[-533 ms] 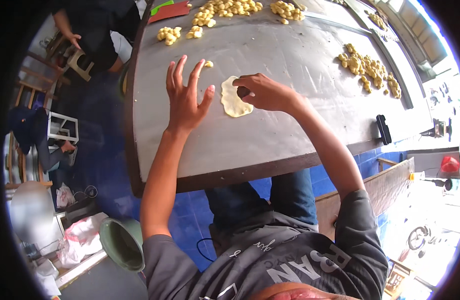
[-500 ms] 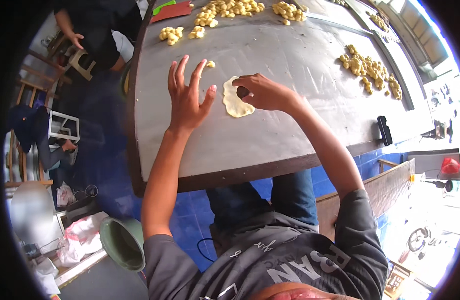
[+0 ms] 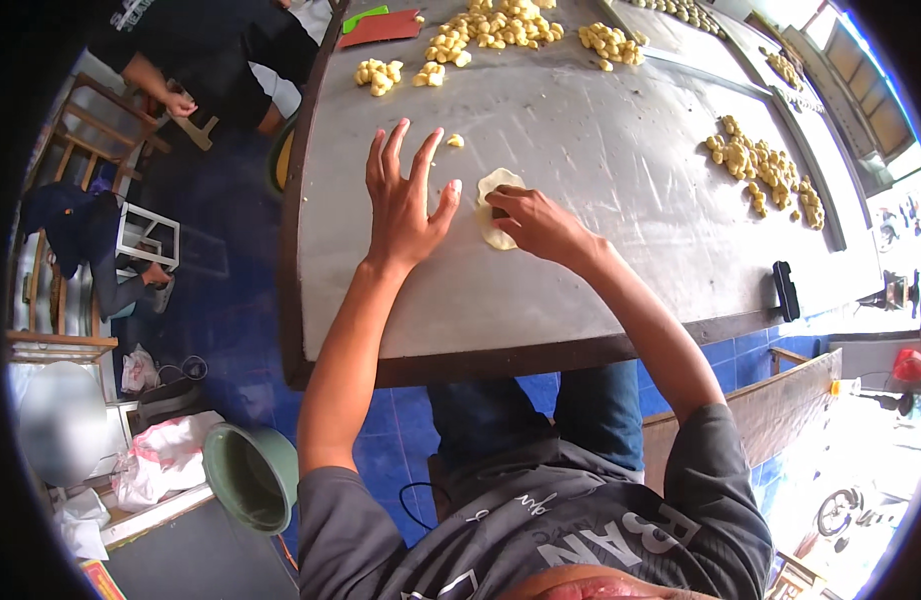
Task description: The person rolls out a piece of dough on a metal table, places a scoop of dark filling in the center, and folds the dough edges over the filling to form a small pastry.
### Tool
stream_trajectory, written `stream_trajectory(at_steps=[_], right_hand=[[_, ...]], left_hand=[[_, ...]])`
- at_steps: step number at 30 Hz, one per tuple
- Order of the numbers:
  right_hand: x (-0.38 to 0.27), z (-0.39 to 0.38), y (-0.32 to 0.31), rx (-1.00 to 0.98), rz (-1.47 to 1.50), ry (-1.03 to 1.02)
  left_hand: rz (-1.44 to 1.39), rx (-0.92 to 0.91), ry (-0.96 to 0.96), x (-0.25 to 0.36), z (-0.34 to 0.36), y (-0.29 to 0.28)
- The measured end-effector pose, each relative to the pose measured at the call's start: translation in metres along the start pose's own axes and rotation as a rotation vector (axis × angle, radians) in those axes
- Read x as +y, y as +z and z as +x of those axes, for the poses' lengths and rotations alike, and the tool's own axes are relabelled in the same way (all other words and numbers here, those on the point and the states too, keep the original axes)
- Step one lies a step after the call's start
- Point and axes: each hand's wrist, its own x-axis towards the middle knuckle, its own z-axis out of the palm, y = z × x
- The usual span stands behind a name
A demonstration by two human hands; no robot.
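A thin, flattened oval of pale dough lies on the metal-topped table in front of me. My right hand is over its right side, fingers curled round a dark brown, rounded piece that sits against the dough. Most of that piece is covered by the fingers, so its kind does not show. Left of the dough, my left hand is open with fingers spread, and nothing is in it. Just beyond its fingertips rests a small lump of dough.
Piles of small yellow dough pieces lie at the far side and at the right. A red sheet sits at the far left corner, a black object near the right edge. Another person's hand shows beyond the table's left edge.
The whole view has shifted, so the table sits further right in the picture. My right hand has turned and now hides more of the dark piece. My left hand stays spread.
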Motion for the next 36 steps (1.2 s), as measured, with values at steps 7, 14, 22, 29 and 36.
stream_trajectory(at_steps=[7,14,22,29,36], right_hand=[[-0.008,-0.022,-0.049,0.250,-0.001,-0.048],[0.005,-0.051,-0.020,0.219,-0.012,-0.051],[0.006,-0.047,-0.008,0.215,-0.006,-0.080],[-0.006,-0.039,0.009,0.252,-0.307,-0.139],[-0.002,-0.029,0.022,0.254,-0.369,-0.087]], left_hand=[[-0.034,-0.154,0.031,-0.006,0.000,-0.012],[-0.256,-0.477,0.131,0.017,-0.009,-0.013],[-0.272,-0.432,0.150,0.020,-0.015,0.004],[-0.359,-0.409,0.114,0.021,-0.012,0.008],[-0.485,-0.434,-0.025,0.025,-0.010,0.005]])
